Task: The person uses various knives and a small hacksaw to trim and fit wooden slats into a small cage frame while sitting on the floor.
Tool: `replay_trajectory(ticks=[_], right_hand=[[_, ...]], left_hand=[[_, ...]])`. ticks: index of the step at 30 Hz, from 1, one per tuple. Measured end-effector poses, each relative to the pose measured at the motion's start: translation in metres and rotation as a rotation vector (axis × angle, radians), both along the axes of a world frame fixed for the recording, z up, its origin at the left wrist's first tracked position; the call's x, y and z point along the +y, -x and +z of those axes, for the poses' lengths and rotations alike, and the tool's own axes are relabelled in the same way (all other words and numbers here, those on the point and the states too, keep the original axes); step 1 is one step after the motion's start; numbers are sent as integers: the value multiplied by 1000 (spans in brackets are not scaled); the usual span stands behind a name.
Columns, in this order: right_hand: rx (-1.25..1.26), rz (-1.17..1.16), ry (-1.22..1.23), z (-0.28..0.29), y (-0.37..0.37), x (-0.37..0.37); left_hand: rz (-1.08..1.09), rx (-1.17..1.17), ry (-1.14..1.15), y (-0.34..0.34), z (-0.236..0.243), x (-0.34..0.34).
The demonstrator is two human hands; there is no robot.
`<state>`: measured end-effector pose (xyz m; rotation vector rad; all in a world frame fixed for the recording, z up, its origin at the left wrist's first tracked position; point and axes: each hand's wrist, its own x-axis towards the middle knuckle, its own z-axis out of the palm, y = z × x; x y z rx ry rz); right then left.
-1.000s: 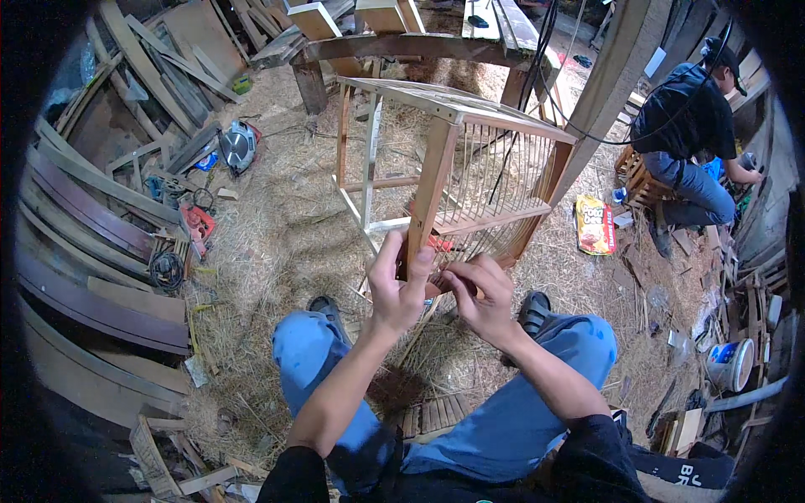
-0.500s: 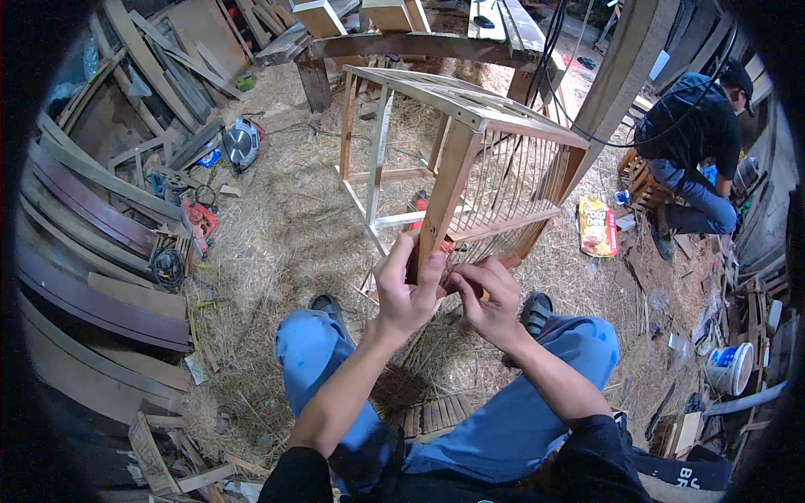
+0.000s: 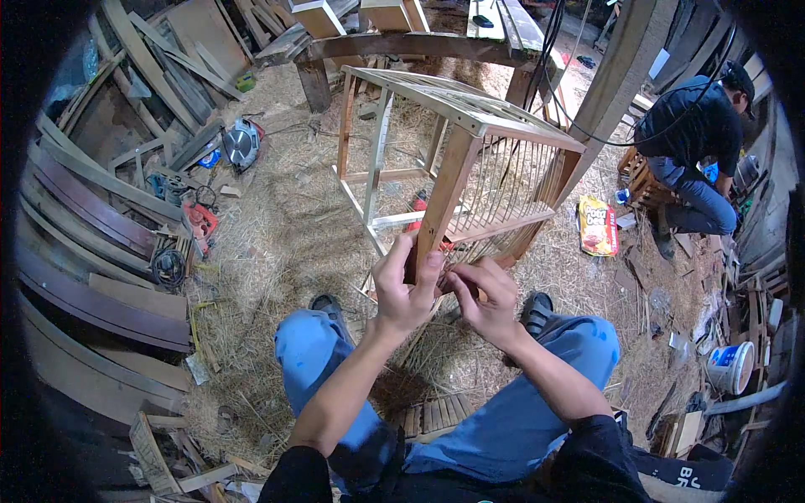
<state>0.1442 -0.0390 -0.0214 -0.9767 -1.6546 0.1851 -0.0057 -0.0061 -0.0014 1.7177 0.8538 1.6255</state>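
The slatted wooden frame (image 3: 449, 189) is positioned at the centre of the scene, beyond the person's knees, above the straw-littered floor (image 3: 277, 226). The left hand (image 3: 402, 289) is clamped on its near corner post. The right hand (image 3: 485, 293), just to the right, has thumb and fingertips together beside the lower slats; whether they grip a slat cannot be told. A circular saw (image 3: 242, 144) lies far left; a yellow-and-red bag (image 3: 597, 226) lies right.
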Motion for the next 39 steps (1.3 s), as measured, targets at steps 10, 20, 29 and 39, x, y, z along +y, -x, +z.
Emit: replay_trajectory(ticks=[10, 20, 29, 39], right_hand=[[6, 15, 52, 0, 3, -1], [-72, -57, 67, -3, 8, 0], [-8, -43, 76, -1, 13, 7], [-246, -493, -87, 26, -35, 7]], left_hand=[[11, 11, 78, 1, 3, -5], [24, 18, 30, -1, 1, -3], [104, 39, 140, 1, -2, 0], [-37, -255, 401, 1, 9, 12]])
